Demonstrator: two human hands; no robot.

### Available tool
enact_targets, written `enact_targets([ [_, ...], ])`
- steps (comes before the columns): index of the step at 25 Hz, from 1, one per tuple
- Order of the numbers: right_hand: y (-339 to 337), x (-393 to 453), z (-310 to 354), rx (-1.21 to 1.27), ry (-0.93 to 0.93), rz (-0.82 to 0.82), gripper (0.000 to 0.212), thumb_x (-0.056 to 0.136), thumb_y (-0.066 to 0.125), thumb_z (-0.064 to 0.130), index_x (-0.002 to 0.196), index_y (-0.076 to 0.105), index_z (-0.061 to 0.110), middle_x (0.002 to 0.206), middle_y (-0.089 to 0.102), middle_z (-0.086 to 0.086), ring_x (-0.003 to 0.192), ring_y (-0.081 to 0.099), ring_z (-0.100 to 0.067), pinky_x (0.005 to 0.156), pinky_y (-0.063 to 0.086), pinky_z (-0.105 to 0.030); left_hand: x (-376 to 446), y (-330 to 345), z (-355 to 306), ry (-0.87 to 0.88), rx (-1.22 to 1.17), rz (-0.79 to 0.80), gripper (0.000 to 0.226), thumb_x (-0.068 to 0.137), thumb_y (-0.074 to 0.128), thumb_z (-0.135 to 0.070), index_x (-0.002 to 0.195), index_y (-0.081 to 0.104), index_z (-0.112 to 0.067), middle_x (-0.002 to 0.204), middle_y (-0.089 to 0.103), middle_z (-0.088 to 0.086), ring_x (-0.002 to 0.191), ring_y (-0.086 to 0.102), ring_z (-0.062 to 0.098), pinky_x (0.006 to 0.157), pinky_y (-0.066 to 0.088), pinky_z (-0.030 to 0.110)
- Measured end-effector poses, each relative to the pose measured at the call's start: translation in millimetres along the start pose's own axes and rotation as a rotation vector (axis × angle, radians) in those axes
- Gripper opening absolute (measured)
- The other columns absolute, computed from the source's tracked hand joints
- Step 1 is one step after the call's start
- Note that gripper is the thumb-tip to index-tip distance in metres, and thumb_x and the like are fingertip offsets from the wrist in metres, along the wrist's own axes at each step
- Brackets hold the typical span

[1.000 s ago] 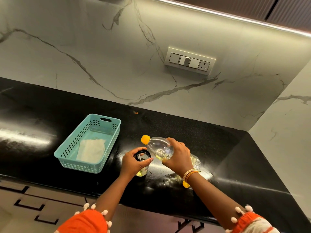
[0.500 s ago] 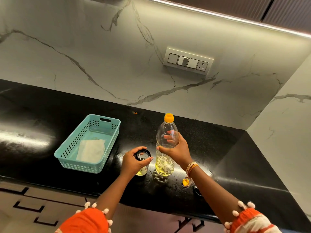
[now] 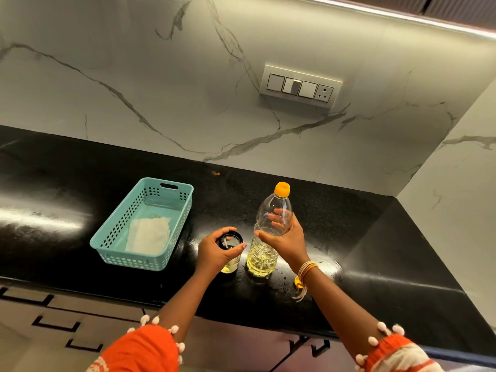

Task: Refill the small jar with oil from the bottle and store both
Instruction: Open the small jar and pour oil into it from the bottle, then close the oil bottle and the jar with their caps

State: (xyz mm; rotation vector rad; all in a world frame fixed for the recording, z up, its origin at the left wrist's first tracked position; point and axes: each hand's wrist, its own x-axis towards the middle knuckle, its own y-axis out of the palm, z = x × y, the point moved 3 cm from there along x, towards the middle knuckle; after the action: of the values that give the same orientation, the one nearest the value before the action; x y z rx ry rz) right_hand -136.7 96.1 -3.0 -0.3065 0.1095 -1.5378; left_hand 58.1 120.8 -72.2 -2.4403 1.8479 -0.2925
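Both hands are closed on containers at lower centre of the frame: the left hand (image 3: pixel 214 253) curls around the upper part of the small jar (image 3: pixel 230 257), thumb and fingers wrapped about its dark rim, while the right hand (image 3: pixel 288 241) grips the oil bottle (image 3: pixel 268 232) around its middle, the fingers (image 3: pixel 277 217) showing through the clear plastic on the far side. That bottle stands upright on the black countertop (image 3: pixel 349 237), just right of the jar and almost touching it; its orange cap (image 3: pixel 282 189) is on, and yellow oil fills roughly the lower third. A little yellow liquid shows at the bottom of the jar below the left hand; whether a lid is on the jar cannot be told. Pale bangles (image 3: pixel 307 269) circle the right wrist, and a small yellow-orange object (image 3: pixel 297 282) lies on the counter just beside that wrist, partly hidden by it. Left of centre sits a teal perforated basket (image 3: pixel 107 238), well apart from the jar, with a folded white cloth (image 3: pixel 149 234) lying flat inside it. Behind the counter rises a white marble wall with grey veins (image 3: pixel 134 89), carrying a switch plate (image 3: pixel 300 85) at upper right of centre. Orange sleeves trimmed with pale pompoms (image 3: pixel 142 347) fill the bottom edge of the frame.
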Motion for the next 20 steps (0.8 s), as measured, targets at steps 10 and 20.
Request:
enact_targets([
  [10,0,-15,-9,0.083,0.027,-0.030,0.090,0.059,0.091,0.021,0.133,0.040,0.025,0.125,0.056,0.002,0.114,0.055,-0.010,0.086,0.048,-0.013,-2,-3,-4,-0.008,0.051,0.044,0.044,0.062,0.090,-0.023,0.102,0.071,-0.025,0.098,0.073,-0.003,0.092,0.069,0.011,0.081,0.057,0.027],
  [20,-51,-57,-59,-0.163,0.257,-0.048,0.069,0.077,0.075,0.009,0.138,0.043,0.014,0.128,0.054,-0.009,0.119,0.053,-0.024,0.095,0.047,-0.035,-19,3,-18,-0.043,0.103,0.060,0.044,0.066,0.088,-0.023,0.107,0.070,-0.022,0.099,0.071,0.000,0.093,0.068,0.013,0.083,0.057,0.031],
])
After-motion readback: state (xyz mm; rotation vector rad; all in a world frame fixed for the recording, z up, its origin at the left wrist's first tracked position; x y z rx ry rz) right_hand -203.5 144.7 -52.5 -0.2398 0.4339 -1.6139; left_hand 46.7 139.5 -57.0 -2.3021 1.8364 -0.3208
